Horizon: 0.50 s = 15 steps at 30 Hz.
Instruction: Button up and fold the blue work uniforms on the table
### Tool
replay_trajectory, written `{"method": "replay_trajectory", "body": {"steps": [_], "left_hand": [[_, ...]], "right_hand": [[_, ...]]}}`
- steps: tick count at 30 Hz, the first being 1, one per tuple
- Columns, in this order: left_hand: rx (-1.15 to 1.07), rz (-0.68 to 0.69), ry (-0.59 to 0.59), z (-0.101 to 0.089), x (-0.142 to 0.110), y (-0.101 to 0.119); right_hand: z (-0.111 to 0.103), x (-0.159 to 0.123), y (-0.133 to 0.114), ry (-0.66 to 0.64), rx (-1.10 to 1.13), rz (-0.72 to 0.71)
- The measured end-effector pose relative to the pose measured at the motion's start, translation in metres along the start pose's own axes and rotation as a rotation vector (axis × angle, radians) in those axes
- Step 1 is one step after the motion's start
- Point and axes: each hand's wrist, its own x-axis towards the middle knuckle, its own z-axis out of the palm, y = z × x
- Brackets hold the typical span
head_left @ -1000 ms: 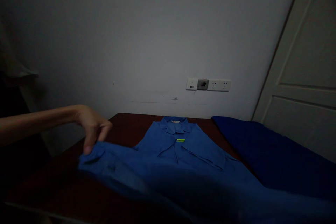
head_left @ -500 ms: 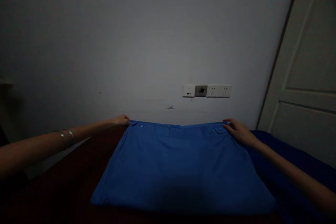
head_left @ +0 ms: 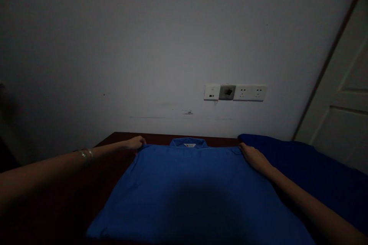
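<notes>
We've drawn the shirt [head_left: 189, 195] back, baring its collar [head_left: 188, 142]. Our left hand [head_left: 133, 143] grips one far corner, our right hand [head_left: 254, 159] lies on the other, well apart.

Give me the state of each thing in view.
blue work shirt: folded flat, collar showing at far edge
left hand: gripping the shirt's folded edge
right hand: on the folded edge, grip unclear
navy cloth: lying spread beside the shirt
door: appears shut

A dim wall [head_left: 115, 46] holds a socket strip [head_left: 235, 92], door [head_left: 342, 130] at right.
</notes>
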Motion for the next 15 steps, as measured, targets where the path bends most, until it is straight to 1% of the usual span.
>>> {"method": "replay_trajectory", "body": {"steps": [3, 5, 7, 9, 12, 15], "left_hand": [[0.145, 0.027, 0.075, -0.008, 0.012, 0.008], [0.29, 0.053, 0.105, -0.006, 0.023, 0.012], [0.42, 0.061, 0.11, 0.003, 0.032, 0.014], [0.491, 0.043, 0.11, 0.016, 0.037, 0.016], [0.582, 0.038, 0.127, 0.035, 0.038, 0.016], [0.637, 0.059, 0.147, 0.043, 0.035, 0.014]], "right_hand": [[-0.006, 0.011, -0.006, 0.025, -0.043, 0.031], [-0.004, 0.018, -0.009, 0.04, -0.083, 0.034], [0.003, 0.024, -0.011, 0.035, -0.135, 0.023], [0.013, 0.028, -0.013, 0.004, -0.199, 0.004], [0.026, 0.029, -0.014, -0.027, -0.297, -0.011], [0.033, 0.028, -0.014, -0.007, -0.343, -0.028]]}}
